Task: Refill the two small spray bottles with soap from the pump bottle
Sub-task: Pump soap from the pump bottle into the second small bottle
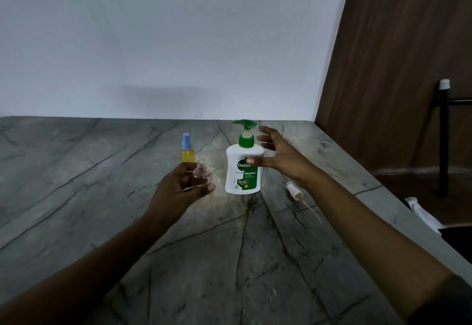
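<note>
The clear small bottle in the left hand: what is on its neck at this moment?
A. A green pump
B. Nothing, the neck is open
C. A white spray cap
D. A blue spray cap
B: the clear small bottle held in the left hand shows a bare open neck, while a white spray head lies on the counter.

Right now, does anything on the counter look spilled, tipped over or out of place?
No spill shows. One thing lies loose: a white spray cap with its thin tube rests on its side on the counter, right of the pump bottle. It likely belongs to the open clear bottle in the left hand.
</note>
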The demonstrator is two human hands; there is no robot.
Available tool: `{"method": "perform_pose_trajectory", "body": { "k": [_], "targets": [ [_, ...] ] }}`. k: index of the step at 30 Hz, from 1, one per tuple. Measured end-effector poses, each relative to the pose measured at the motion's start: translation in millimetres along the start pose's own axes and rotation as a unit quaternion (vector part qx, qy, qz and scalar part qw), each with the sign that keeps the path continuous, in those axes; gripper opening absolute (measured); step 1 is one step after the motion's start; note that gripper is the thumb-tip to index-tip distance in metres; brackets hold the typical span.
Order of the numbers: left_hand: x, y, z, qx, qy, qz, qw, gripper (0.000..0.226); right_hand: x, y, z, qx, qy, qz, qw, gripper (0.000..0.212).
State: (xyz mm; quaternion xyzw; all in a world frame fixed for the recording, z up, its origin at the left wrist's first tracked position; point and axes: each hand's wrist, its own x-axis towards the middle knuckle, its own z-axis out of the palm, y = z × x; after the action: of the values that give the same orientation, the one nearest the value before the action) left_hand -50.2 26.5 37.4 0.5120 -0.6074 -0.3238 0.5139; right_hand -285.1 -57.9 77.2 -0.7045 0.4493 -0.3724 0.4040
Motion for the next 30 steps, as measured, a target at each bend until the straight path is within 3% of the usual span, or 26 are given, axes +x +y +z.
{"method": "perform_pose_trajectory", "body": {
  "k": [3,7,18,22,24,26,28,30],
  "targets": [
    [12,5,-2,-0.017,0.02,0.005,1.0,0.038,19,2,4,0.064,-0.054,0.015,0.996,0.072],
    [24,9,-1,-0.028,0.036,0.005,0.999,0.037,26,13,13,0.073,-0.06,0.005,0.995,0.047],
    [18,20,6,0.014,0.033,0.035,0.999,0.042,-17,8,12,0.092,-0.12,-0.023,0.988,0.039],
    [9,33,11,0.024,0.017,0.058,0.998,0.042,-26,8,12,0.088,-0.139,-0.041,0.985,0.059],
    [8,38,12,0.031,0.022,0.067,0.997,0.042,-32,3,10,0.102,-0.096,-0.075,0.987,0.062],
    [8,40,12,0.051,0.028,0.073,0.996,0.043,-38,-7,7,0.048,0.022,-0.159,0.986,0.056],
    [7,41,14,0.069,0.029,0.075,0.994,0.045,-44,-17,5,-0.062,0.146,-0.278,0.948,0.043],
    [8,42,16,0.076,0.035,0.075,0.994,0.046,-48,-30,8,-0.17,0.216,-0.366,0.889,0.032]
  ]
}}
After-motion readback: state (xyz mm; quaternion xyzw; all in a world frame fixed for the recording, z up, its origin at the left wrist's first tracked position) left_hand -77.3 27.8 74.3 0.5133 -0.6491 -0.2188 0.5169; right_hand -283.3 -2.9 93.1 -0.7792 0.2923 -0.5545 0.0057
